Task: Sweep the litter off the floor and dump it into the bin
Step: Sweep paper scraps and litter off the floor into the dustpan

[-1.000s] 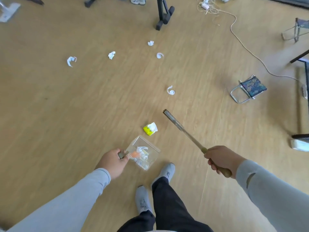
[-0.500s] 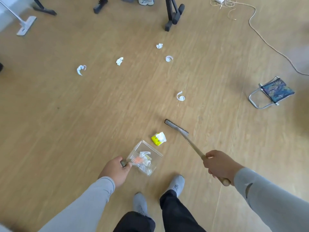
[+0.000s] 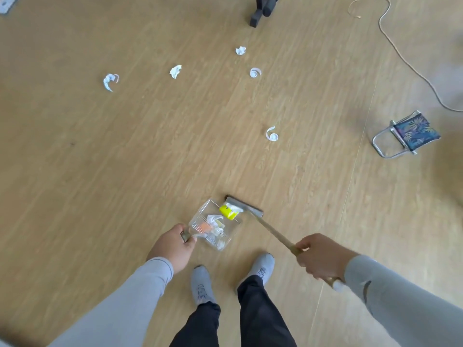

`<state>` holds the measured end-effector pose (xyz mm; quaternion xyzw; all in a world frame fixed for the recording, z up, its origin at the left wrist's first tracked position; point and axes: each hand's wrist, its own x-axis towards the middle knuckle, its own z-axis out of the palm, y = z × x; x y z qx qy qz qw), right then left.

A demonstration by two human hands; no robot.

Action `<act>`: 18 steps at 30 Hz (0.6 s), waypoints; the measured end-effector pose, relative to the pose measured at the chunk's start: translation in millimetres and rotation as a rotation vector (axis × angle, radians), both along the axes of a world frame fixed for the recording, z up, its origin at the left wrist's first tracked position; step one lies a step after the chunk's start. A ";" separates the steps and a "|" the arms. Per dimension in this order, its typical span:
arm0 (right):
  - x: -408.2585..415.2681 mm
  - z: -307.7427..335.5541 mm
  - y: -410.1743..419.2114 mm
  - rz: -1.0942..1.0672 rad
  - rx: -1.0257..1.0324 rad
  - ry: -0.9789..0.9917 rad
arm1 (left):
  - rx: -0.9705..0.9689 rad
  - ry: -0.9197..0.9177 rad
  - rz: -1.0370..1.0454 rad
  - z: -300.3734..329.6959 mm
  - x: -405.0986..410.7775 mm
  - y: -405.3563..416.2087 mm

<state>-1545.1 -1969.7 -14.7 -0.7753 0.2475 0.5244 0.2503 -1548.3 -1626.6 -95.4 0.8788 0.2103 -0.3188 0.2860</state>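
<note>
My left hand (image 3: pixel 172 246) grips the handle of a clear plastic dustpan (image 3: pixel 198 216) resting on the wooden floor, with white paper scraps and an orange bit inside. My right hand (image 3: pixel 319 257) holds the wooden handle of a broom (image 3: pixel 244 205), whose grey head presses a yellow-and-white wrapper (image 3: pixel 228 212) at the dustpan's mouth. Loose litter lies farther off: a paper curl (image 3: pixel 271 134), another curl (image 3: pixel 255 72), and crumpled white scraps (image 3: pixel 240 50), (image 3: pixel 175 70), (image 3: pixel 109 80). No bin is in view.
A small folding stool (image 3: pixel 406 135) lies on its side at the right. A pale cable (image 3: pixel 411 63) runs across the floor at the top right. A black stand foot (image 3: pixel 263 8) sits at the top. My two grey shoes (image 3: pixel 260 267) stand just behind the dustpan.
The broom head has swept toward me, pushing the yellow wrapper from the open floor to the dustpan's mouth. The dustpan stayed in place in my left hand.
</note>
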 end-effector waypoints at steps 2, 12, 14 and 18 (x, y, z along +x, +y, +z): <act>0.7 19.4 -15.1 -0.091 0.044 0.036 | -0.011 -0.006 0.000 -2.2 1.8 5.4; -5.1 51.4 -17.3 -0.282 0.003 -0.096 | -0.053 -0.060 -0.001 0.5 -1.8 14.8; 0.1 59.1 -25.0 -0.334 0.020 -0.117 | -0.051 -0.071 -0.010 9.0 4.5 13.9; 7.7 78.0 -50.9 -0.437 0.033 -0.179 | -0.067 -0.109 -0.003 34.9 30.3 1.4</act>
